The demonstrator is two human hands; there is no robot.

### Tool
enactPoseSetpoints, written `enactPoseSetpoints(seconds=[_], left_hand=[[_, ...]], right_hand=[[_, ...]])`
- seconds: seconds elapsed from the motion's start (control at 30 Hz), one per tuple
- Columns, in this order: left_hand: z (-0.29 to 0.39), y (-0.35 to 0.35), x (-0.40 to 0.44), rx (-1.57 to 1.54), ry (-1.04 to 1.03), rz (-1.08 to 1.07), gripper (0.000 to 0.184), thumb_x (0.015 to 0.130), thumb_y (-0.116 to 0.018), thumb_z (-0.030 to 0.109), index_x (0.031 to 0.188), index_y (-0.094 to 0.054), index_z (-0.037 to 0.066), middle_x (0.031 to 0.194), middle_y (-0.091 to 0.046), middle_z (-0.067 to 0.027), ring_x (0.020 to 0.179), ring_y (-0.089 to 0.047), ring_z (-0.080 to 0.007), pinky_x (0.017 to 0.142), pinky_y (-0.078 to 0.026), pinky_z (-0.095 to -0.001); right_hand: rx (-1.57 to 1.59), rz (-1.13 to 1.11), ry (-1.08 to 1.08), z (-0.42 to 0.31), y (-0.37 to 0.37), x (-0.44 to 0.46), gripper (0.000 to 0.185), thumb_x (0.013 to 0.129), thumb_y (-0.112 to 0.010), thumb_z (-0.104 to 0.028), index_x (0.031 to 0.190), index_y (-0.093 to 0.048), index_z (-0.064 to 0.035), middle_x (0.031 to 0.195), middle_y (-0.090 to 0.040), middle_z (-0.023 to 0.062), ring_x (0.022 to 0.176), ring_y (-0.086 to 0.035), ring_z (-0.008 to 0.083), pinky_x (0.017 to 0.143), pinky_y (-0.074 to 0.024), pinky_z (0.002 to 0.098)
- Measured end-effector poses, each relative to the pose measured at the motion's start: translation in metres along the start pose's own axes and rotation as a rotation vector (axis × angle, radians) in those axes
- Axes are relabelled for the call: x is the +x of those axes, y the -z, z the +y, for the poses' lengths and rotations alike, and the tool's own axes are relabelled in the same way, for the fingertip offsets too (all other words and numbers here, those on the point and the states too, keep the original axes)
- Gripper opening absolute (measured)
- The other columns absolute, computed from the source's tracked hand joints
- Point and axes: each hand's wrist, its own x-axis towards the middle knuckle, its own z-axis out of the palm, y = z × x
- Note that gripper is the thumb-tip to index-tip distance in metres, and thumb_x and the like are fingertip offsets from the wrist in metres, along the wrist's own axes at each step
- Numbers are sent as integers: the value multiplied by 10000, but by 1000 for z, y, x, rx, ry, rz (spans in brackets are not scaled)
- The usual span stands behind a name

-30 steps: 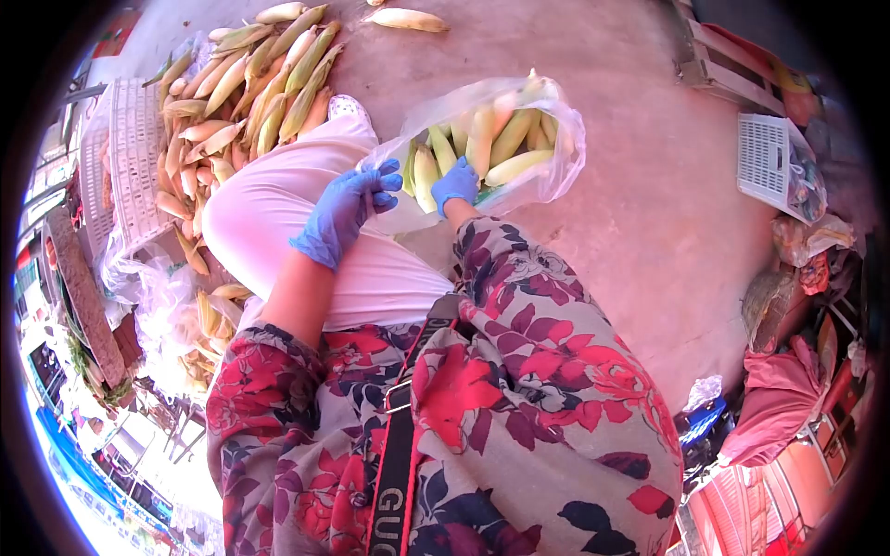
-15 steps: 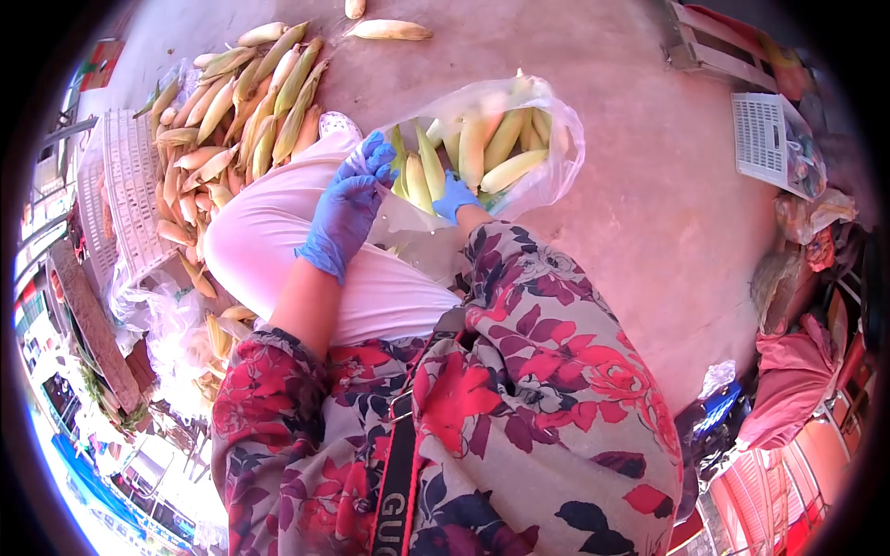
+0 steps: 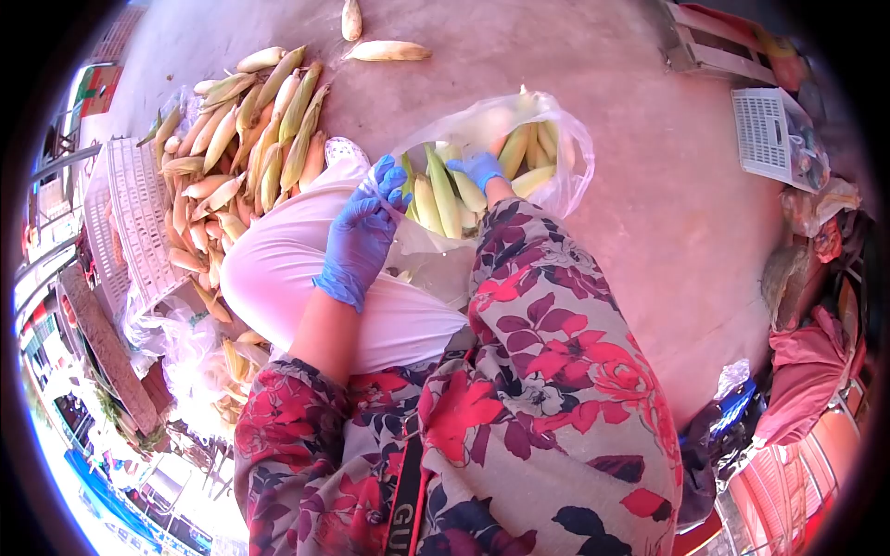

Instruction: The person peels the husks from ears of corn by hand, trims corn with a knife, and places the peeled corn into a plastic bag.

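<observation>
A clear plastic bag [image 3: 582,153] lies open on the floor in front of me, with several ears of corn [image 3: 443,195] inside, some in green husks. My left hand [image 3: 363,232], in a blue glove, is closed on the bag's near left rim. Inside the bag's mouth, my right hand [image 3: 478,170], also gloved in blue, reaches over the ears. Its fingers stretch to the left and rest on or just above the corn; its palm side is hidden.
To the left is a large corn pile [image 3: 246,139] beside a tipped white crate [image 3: 139,218]. Two loose ears, one a husked corn ear [image 3: 389,51], lie on the floor ahead. Another white crate [image 3: 765,139] stands at the right, near bags and a red cloth [image 3: 802,375].
My right hand has moved up and right across the ears in the bag, its fingers now extended. My left hand keeps its hold on the rim. The view has shifted slightly.
</observation>
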Motion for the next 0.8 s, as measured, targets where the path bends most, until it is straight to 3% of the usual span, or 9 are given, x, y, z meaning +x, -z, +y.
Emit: enactPoseSetpoints(seconds=[0.07, 0.17, 0.2, 0.27, 0.37, 0.47, 0.6, 0.7, 0.8], left_hand=[[-1, 2, 4, -41, 34, 36, 604, 717, -512, 38, 1303, -367, 11, 1225, -512, -87, 1084, -520, -196, 1003, -364, -336], [-2, 13, 11, -248, -19, -80, 559, 739, -506, 82, 1279, -389, -3, 1239, -510, -129, 1041, -528, -249, 1013, -339, -360], [-3, 14, 13, -339, -97, 49, 551, 742, -506, 121, 1267, -401, -9, 1260, -497, -141, 1045, -531, -257, 1033, -310, -387], [3, 8, 16, -332, -121, 37, 559, 736, -514, 137, 1264, -402, -10, 1251, -502, -141, 1035, -534, -257, 1030, -310, -400], [6, 6, 23, -298, -133, 5, 568, 724, -533, 162, 1257, -410, 7, 1226, -516, -133, 1010, -538, -246, 1015, -318, -412], [11, 3, 26, -288, -135, -23, 560, 713, -550, 165, 1240, -422, 25, 1195, -531, -117, 1010, -532, -233, 1003, -329, -393], [14, 1, 24, -326, -149, 11, 541, 732, -545, 189, 1226, -430, 1, 1172, -540, -121, 996, -539, -241, 990, -343, -404], [14, -5, 19, -342, -162, 69, 520, 750, -536, 200, 1217, -444, -8, 1163, -545, -126, 980, -550, -249, 993, -343, -415], [14, 1, 20, -348, -161, 86, 503, 766, -528, 209, 1212, -461, -13, 1176, -543, -135, 963, -561, -250, 987, -357, -416]], right_hand=[[-137, -150, -9, -34, 12, -20, 913, 552, -716, -584, 1205, -478, 7, 1186, -519, 201, 1063, -532, 317, 920, -413, 358], [-198, 52, -131, -60, 10, -51, 963, 539, -732, -540, 1291, -387, -47, 1257, -456, 176, 1116, -485, 331, 966, -361, 394], [-156, 5, -112, -62, 2, -50, 980, 542, -728, -543, 1301, -359, -43, 1255, -455, 178, 1124, -482, 322, 956, -368, 403], [-69, -84, -78, -63, -14, -46, 1016, 550, -720, -548, 1319, -303, -34, 1251, -454, 184, 1140, -474, 303, 937, -381, 421], [-264, 77, 146, -71, -28, -61, 1019, 584, -674, -591, 1332, -268, -31, 1361, -305, 209, 1200, -398, 356, 955, -365, 414], [-224, 53, 130, -66, -36, -51, 1058, 615, -609, -665, 1364, -206, -36, 1381, -279, 202, 1200, -404, 371, 998, -308, 447], [420, -33, -218, -41, -36, -7, 1050, 672, -533, -694, 1402, -131, -56, 1419, -202, 229, 1234, -355, 400, 1015, -299, 441], [627, 43, -286, -15, -60, 31, 1011, 680, -566, -645, 1389, -164, -47, 1407, -235, 233, 1223, -375, 392, 1009, -323, 406], [589, 103, -276, -12, -50, 33, 926, 714, -599, -531, 1378, -179, -41, 1386, -278, 239, 1226, -377, 374, 1012, -325, 390]])
